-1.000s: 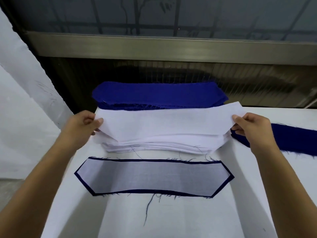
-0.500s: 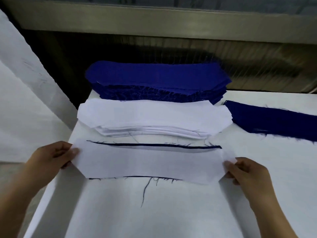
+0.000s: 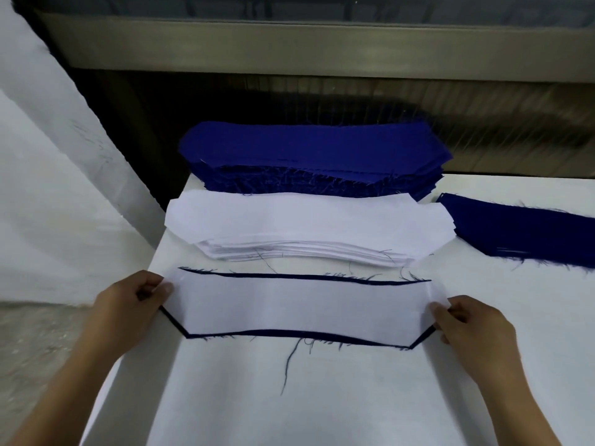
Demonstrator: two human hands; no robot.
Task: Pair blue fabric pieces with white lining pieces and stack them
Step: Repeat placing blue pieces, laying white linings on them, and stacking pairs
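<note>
**Two hands seating one lining**

Left hand (image 3: 128,312) and right hand (image 3: 473,329) each pinch an end of the white lining piece (image 3: 299,307). It lies on the blue piece (image 3: 273,332), with a blue rim showing. Likely next: centre it, let go, then reach past the lining stack (image 3: 306,226) to the blue stack (image 3: 309,149).
</note>
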